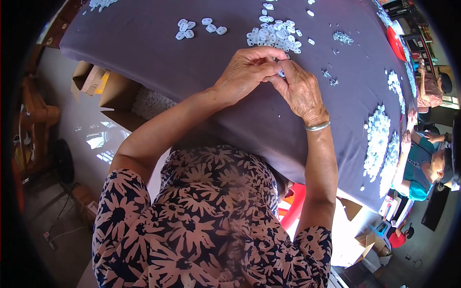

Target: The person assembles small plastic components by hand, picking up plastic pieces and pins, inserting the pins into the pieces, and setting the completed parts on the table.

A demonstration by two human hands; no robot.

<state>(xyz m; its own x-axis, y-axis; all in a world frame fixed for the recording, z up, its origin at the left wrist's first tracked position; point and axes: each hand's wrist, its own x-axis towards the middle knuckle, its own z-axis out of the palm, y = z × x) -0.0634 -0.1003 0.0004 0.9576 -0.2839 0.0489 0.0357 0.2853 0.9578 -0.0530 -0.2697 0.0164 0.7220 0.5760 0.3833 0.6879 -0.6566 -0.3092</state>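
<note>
Both hands meet above the purple-grey cloth-covered surface, just short of the big heap of small white plastic pieces that lies at about twelve o'clock from them. The left hand is curled with its fingertips drawn together, and the right hand, a silver bangle on its wrist, comes in from four o'clock with thumb and forefinger closed; between the two sets of fingertips sits one small white piece, pinched from both sides and held just over the cloth. Judging by that shared grip, the step in hand looks like fitting or pressing this single piece, with the heap as the supply and the smaller group of pieces at ten o'clock perhaps set apart. The next move would call for a fine, steady squeeze with the fingertips lined up, since the piece is tiny and slippery-looking and could easily pop out toward the heap. Only a sliver of it shows, so which way it points and how its long axis lies cannot be told; the loose pieces nearby are oval, lying flat at mixed angles. More white piles sit along the surface's edge at three o'clock.
</note>
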